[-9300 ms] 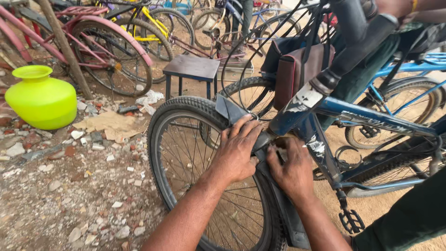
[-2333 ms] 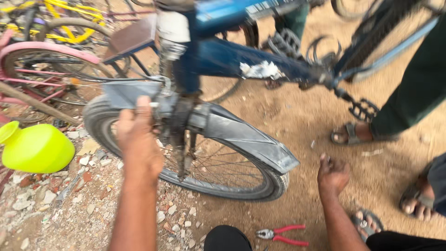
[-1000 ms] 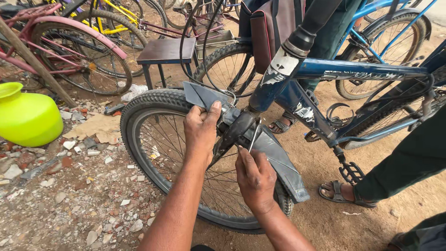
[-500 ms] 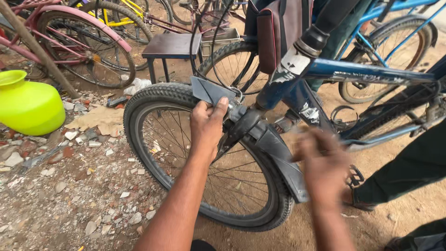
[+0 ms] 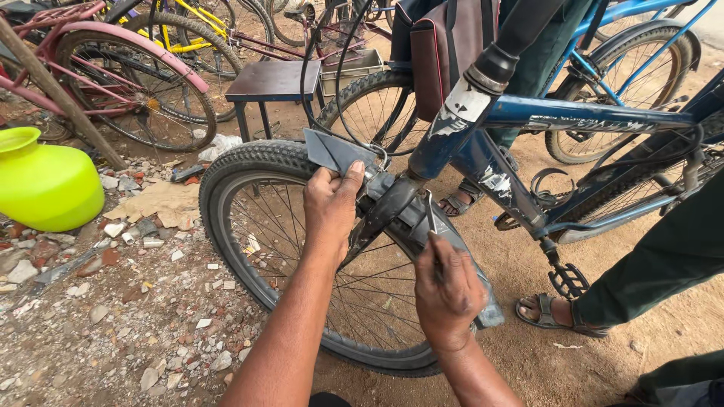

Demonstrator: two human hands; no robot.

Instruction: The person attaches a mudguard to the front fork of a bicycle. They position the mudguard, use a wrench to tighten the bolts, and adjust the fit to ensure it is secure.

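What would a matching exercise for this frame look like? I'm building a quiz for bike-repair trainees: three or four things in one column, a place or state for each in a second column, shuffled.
Things:
1. left hand
2. right hand
3. yellow-green pot
4. dark stool

Places or states:
A. stands on the rubble at the far left
B. grips the front of the grey mudguard
C. stands behind the front wheel
D. holds a thin metal tool at the fork

Pairs: 1-B, 2-D, 3-A, 4-C
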